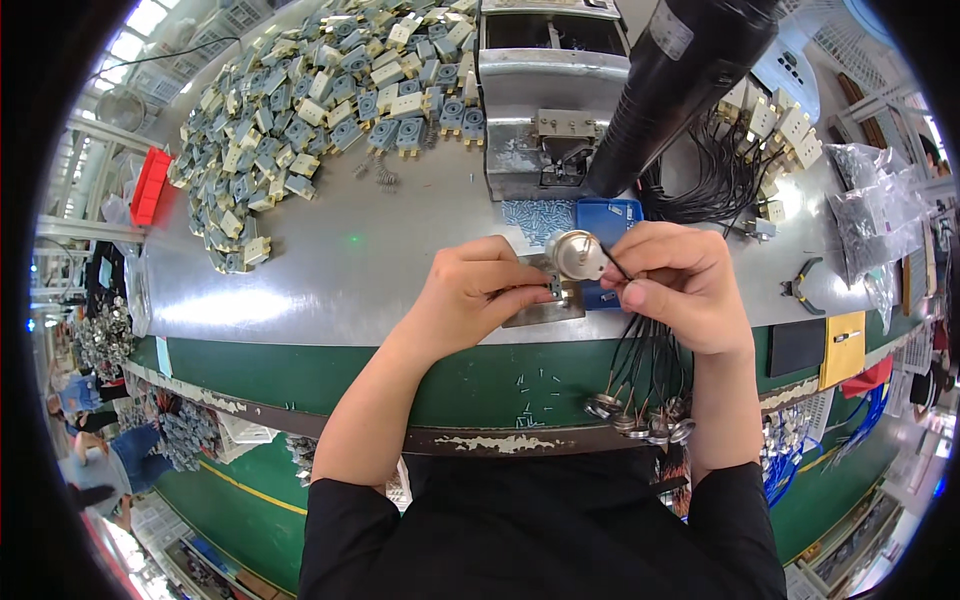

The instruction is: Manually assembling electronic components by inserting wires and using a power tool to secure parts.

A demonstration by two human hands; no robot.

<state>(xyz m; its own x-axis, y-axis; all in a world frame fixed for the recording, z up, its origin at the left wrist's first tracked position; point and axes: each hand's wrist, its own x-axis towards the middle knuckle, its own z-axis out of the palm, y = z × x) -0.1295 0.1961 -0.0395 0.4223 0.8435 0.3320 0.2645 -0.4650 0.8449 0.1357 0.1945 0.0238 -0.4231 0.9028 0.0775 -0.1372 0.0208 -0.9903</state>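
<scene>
My left hand (475, 290) is closed, pinching a small dark block-shaped part (555, 284) between thumb and fingers. Just right of it, my right hand (685, 280) pinches the black wire (618, 266) of a round silver metal cap (578, 255). The cap sits tilted above the small part, and I cannot tell whether the two touch. Below my right hand hangs a bundle of black wires with several round metal caps (645, 420) at their ends, over the bench edge. Beneath my hands lies a flat metal plate (540, 310).
A large heap of grey and cream blocks (330, 110) covers the back left. A metal machine (515, 150) and thick black cylinder (680, 80) stand behind small screws (540, 218) and a blue tray (625, 209). Coiled black wires (700, 175), cutters (801, 285) and plastic bags (875, 210) lie right.
</scene>
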